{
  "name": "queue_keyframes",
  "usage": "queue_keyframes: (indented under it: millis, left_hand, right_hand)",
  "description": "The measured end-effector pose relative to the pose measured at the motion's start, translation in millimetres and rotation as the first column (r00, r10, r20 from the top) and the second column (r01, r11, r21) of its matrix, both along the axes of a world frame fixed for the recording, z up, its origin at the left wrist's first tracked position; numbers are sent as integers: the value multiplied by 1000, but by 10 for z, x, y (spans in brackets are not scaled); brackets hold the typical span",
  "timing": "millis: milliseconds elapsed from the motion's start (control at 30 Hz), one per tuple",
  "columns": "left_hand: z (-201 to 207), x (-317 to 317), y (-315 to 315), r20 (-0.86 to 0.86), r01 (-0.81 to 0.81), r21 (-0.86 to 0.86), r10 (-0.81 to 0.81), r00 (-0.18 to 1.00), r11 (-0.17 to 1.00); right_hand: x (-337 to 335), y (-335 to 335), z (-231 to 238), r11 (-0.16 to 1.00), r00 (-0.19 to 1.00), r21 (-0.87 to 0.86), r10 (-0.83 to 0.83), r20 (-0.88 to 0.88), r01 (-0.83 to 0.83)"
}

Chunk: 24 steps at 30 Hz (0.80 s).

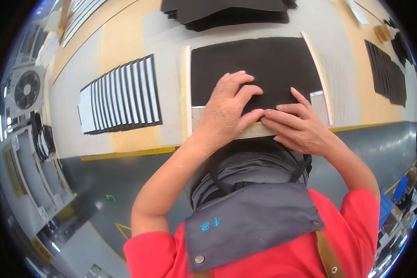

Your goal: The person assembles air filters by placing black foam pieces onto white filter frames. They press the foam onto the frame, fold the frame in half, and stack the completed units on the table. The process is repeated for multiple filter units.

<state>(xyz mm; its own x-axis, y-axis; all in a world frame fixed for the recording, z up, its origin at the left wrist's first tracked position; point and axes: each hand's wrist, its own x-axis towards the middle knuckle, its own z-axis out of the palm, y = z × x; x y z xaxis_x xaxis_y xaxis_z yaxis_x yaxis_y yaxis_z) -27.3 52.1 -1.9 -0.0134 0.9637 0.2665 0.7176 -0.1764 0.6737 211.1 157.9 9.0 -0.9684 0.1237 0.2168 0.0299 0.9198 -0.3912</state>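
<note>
Both hands flat on black sheet [255, 69], fingertips meeting at its near edge. Left hand [227, 109] spread, fingers bent; right hand [296, 123] pressing beside it, gripping nothing. Sheet lies on tabletop [125, 41] between two pale strips [187, 88]. Left: one fanned row of black-edged white cards [120, 95]. Far side: black sheet stack [227, 11]. Right: second fanned dark row [387, 69].
</note>
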Motion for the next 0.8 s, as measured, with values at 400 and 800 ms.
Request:
queue_keyframes:
  millis: [400,800]
  left_hand:
    - [-49,31,-96,-291,-90,-39,75,954,995]
    - [124,154,-337,-269,-13,-41,1,963,999]
  right_hand:
    - [3,-8,-26,998,999,62,-12,-38,14]
    - [272,41,45,988,985,5,-155,-78,156]
